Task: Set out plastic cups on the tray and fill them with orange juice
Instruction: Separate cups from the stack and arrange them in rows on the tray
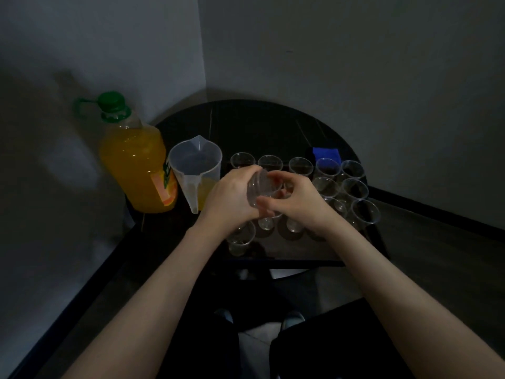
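My left hand (232, 198) grips a short stack of clear plastic cups (259, 187), held on its side above the dark tray (300, 262). My right hand (297, 199) pinches the stack's open end with fingers and thumb. Several empty clear cups (328, 166) stand in rows on the tray, some hidden under my hands. A clear measuring jug (195, 162) with a little orange juice stands left of the tray. Beside it stands a big orange juice bottle (136, 162) with a green cap.
Everything sits on a round black table (246, 124) pushed into a wall corner. A blue cloth (326, 154) lies behind the cups at the back right. My dark-clad legs and shoes show below the table edge.
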